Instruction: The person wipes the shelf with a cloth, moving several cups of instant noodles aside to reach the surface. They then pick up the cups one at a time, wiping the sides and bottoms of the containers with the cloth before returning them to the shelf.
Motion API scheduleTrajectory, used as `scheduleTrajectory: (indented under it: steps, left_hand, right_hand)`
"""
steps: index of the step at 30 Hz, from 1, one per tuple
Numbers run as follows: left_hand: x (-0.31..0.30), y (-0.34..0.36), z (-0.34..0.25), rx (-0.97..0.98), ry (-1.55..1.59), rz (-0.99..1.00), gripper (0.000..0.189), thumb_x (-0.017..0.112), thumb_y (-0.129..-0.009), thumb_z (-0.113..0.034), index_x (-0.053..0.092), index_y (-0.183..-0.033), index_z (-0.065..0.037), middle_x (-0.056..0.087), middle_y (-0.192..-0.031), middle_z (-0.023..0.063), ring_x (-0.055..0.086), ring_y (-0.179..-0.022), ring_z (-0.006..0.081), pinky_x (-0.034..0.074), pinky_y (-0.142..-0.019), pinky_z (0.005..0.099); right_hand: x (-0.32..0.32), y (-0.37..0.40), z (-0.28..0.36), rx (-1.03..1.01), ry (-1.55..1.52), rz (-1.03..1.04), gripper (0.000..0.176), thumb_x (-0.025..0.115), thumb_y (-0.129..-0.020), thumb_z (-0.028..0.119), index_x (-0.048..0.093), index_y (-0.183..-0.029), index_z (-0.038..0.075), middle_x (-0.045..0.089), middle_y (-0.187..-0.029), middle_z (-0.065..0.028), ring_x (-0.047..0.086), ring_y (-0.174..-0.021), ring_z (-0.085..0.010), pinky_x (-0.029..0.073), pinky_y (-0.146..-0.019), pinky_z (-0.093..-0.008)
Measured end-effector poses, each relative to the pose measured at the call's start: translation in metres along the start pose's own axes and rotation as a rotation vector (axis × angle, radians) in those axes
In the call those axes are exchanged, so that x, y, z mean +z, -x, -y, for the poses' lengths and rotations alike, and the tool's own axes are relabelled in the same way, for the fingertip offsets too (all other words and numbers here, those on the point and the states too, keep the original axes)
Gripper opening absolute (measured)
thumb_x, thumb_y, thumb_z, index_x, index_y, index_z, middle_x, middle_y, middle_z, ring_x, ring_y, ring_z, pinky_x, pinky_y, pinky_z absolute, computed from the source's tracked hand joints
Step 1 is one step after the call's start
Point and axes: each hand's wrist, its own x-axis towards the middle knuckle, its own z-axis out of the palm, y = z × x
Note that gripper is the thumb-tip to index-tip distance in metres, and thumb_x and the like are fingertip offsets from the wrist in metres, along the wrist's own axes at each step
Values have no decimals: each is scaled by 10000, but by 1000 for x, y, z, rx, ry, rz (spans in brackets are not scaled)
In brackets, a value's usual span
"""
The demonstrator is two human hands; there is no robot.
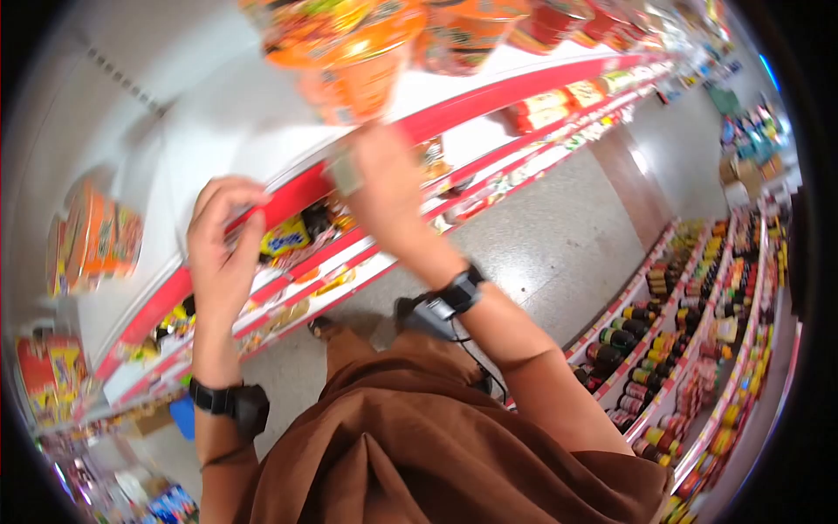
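Observation:
My left hand [220, 244] is at the red shelf-edge strip [301, 194], its fingers bent and its thumb closing on the strip's edge. Further right along the same strip is my right hand [384, 188], blurred by motion. A small grey-green flat piece [344, 171] shows at its fingers; what it is cannot be made out. Just above the right hand, an orange noodle cup [349, 83] stands on the white shelf [218, 113]. Both wrists wear black straps with small devices.
More orange and red cups [467, 35] line the shelf to the right. An orange pack [105, 236] stands at the left. Lower shelves hold a yellow packet [285, 236] and other packets. Across the aisle floor [559, 227], a rack [663, 349] carries rows of jars and bottles.

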Motion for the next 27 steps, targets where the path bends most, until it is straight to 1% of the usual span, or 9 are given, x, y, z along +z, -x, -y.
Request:
scheduleTrajectory:
  steps: [1,3,7,11,15,19,21,25,27]
  left_hand:
    - [-1,1,-1,-18,4,12,174,539,-760,106,593,-887,0,574,-985,98,565,-951,193,440,-864,285]
    - [-2,1,-1,-48,42,22,179,528,-759,111,590,-887,2,566,-998,95,559,-961,187,435,-869,283]
    - [-4,1,-5,-97,27,41,193,502,-763,125,585,-883,-2,552,-1024,88,543,-983,170,421,-881,279]
    - [-3,2,-5,-118,27,35,202,494,-770,126,589,-877,-17,553,-1025,84,541,-987,165,415,-878,272]
    - [-3,1,-6,-129,29,37,195,498,-777,124,590,-876,-17,554,-1017,80,542,-978,156,423,-863,270]
    - [-4,1,-5,-129,56,38,186,502,-783,120,589,-875,-16,554,-1011,81,543,-976,154,424,-863,268]
    - [-4,2,-4,-109,91,53,180,506,-800,96,592,-884,-38,544,-1026,44,488,-933,103,357,-815,230]
    - [-3,3,-6,-121,80,44,181,501,-801,100,591,-883,-35,542,-1013,43,486,-923,101,359,-807,227]
    - [-3,2,-6,-114,64,35,179,505,-773,120,586,-871,-6,561,-992,70,553,-952,153,439,-851,268]
  right_hand:
    - [-1,-3,25,-37,-62,87,297,657,-626,47,518,-889,53,513,-891,-137,550,-796,-328,479,-658,-414]
    - [5,-4,48,-150,-140,133,237,620,-657,55,505,-863,55,490,-846,-117,556,-789,-297,479,-628,-390]
    - [-2,-10,33,-172,-114,109,216,616,-670,74,505,-856,59,476,-821,-100,560,-763,-270,475,-591,-373]
    - [-33,-22,-27,-6,111,-51,237,653,-679,86,528,-880,71,512,-852,-110,576,-745,-290,486,-569,-389]
    - [-59,-29,-94,285,226,-226,218,649,-781,118,530,-958,75,551,-901,-132,593,-782,-354,494,-608,-436]
    - [-87,-44,-151,453,360,-354,206,627,-862,185,514,-985,64,573,-938,-171,608,-776,-395,488,-656,-471]
    - [-106,-52,-173,591,450,-365,233,610,-882,214,495,-1014,60,577,-969,-190,606,-802,-411,476,-684,-492]
    - [-124,-53,-213,699,407,-407,257,590,-902,238,461,-1013,46,571,-992,-219,593,-858,-433,454,-725,-506]
    - [-121,-53,-209,677,447,-428,249,584,-904,232,449,-987,41,571,-988,-223,592,-858,-438,451,-726,-509]
